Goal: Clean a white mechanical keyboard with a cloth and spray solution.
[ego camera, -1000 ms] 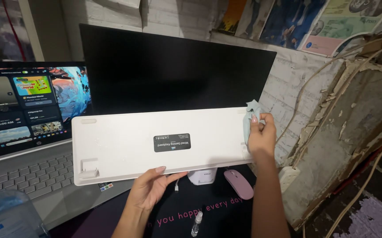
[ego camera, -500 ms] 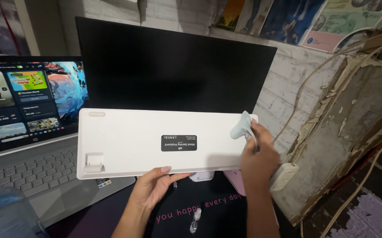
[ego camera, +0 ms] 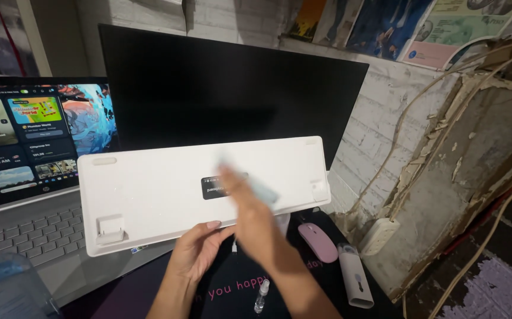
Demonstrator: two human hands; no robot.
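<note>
My left hand (ego camera: 194,251) grips the lower edge of a white keyboard (ego camera: 149,189) that is turned upside down, its underside with a dark label (ego camera: 211,188) facing me. My right hand (ego camera: 250,212), blurred by motion, presses a pale blue cloth (ego camera: 262,192) against the middle of the underside, just right of the label. The keyboard is held tilted above the dark desk mat (ego camera: 220,295). One flip-out foot (ego camera: 109,227) shows at its lower left corner.
A black monitor (ego camera: 226,82) stands behind. An open laptop (ego camera: 25,177) sits at the left, a plastic water bottle (ego camera: 2,289) in front of it. A pink mouse (ego camera: 318,242), a white oblong case (ego camera: 355,274) and a small spray bottle (ego camera: 262,296) lie on the mat. Cables and a cracked wall stand at right.
My right hand has swept the cloth from the keyboard's right end to its middle. The keyboard has shifted slightly left, uncovering the pink mouse and the white case.
</note>
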